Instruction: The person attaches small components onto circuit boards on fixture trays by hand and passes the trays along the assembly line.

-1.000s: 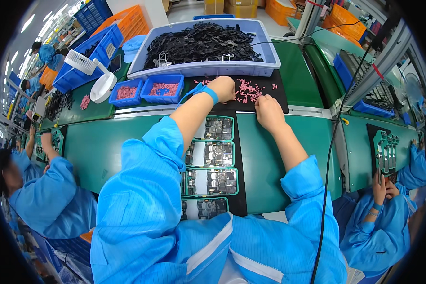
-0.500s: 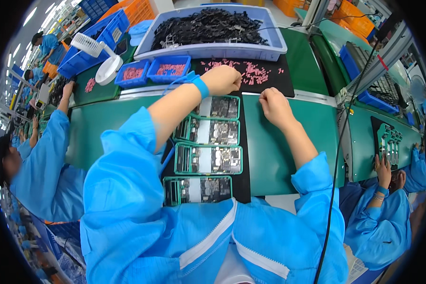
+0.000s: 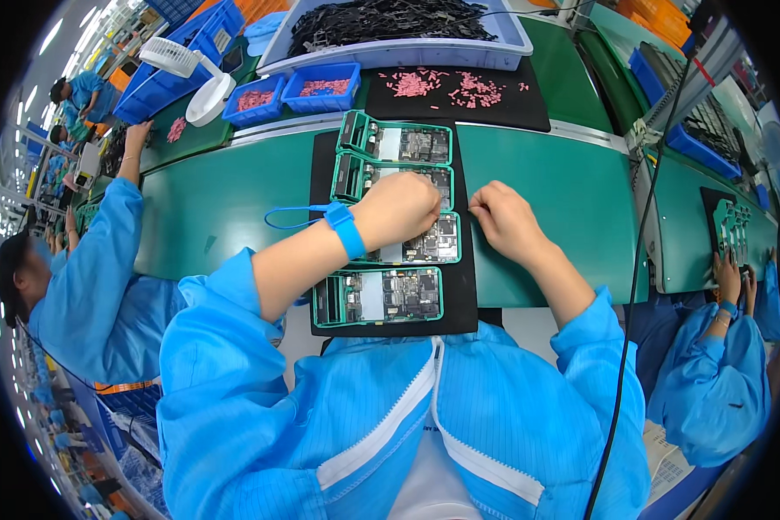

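Note:
My left hand (image 3: 399,208), with a blue wrist strap (image 3: 345,230) on it, is over the column of opened phone-like devices in green frames. Its fingers are pinched together and bent down at the right side of a device (image 3: 433,239), third from the far end; whatever they hold is hidden. Another such device (image 3: 399,295) lies nearest me, and one more (image 3: 412,144) is at the far end. My right hand (image 3: 504,221) hovers or rests just right of the black mat (image 3: 464,286), fingers curled together, and their contents cannot be made out.
Small pink pieces (image 3: 477,90) lie scattered on a black mat beyond the devices. Two blue trays (image 3: 321,100) of pink pieces stand to its left. A large bin (image 3: 407,57) of black parts is behind. A black cable (image 3: 628,303) hangs at right. Co-workers (image 3: 87,260) sit either side.
My left hand has come back from the scattered pink pieces to the devices, its fingers closed. My right hand stays right of the mat, curled. The view has tilted downward.

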Motion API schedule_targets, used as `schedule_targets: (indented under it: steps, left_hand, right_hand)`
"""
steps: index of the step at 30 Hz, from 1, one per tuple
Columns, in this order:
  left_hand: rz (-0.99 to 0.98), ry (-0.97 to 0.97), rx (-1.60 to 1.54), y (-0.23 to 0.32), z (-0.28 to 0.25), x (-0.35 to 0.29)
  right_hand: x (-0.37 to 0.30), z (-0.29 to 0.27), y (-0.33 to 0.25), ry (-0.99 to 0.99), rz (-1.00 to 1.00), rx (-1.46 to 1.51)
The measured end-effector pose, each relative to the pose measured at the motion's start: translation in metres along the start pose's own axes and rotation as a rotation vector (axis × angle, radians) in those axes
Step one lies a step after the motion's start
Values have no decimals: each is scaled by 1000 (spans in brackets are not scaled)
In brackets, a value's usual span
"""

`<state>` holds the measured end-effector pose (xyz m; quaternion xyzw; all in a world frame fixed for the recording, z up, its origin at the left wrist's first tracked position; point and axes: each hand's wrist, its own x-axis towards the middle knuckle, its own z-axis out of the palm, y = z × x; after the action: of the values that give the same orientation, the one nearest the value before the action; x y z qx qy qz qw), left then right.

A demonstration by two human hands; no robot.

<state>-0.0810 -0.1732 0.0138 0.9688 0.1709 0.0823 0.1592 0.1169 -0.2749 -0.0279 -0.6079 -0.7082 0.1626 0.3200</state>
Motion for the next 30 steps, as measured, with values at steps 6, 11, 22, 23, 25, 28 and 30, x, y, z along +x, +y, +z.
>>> schedule_targets:
  steps: [6,11,22,23,25,28,30]
  left_hand:
    - [109,17,235,8,5,3]
    - [152,-48,415,16,3,9]
    - [279,26,420,14,10,-19]
    - [272,29,417,11,9,-20]
    - [311,43,309,1,5,-20]
    - [295,58,214,-10,5,-18]
    - [281,94,94,-15,3,-17]
  right_hand:
    - [-14,-4,-11,37,-8,-55]
    - [-15,-6,-30,17,-52,-106]
    - [-29,30,-73,-12,-337,-86]
    - [-29,33,-76,1,-367,-112]
    - [-28,37,-79,-3,-397,-130]
    - [-26,40,-81,-113,-417,-205]
    - [-24,41,-80,-109,-481,-308]
